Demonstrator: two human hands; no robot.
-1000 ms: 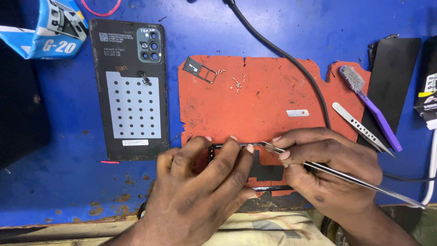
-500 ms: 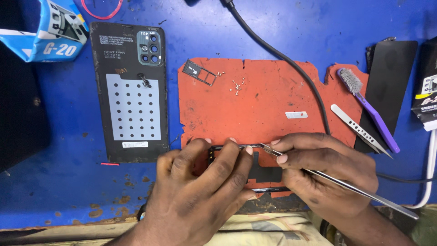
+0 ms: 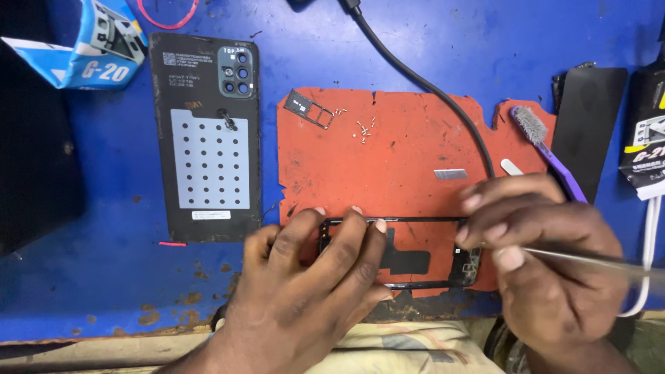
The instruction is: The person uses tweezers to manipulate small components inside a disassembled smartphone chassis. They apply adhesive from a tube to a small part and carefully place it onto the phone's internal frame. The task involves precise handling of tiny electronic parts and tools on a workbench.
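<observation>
Your left hand point(image 3: 315, 277) lies palm down, fingers spread and pressing flat. Your right hand point(image 3: 544, 260) sits to its right, fingers curled in a pinch.

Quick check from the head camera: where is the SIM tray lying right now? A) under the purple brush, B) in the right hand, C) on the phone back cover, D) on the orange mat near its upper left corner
D: the SIM tray lies on the orange mat near its upper left corner, beside loose screws, apart from both hands and right of the back cover.
</observation>
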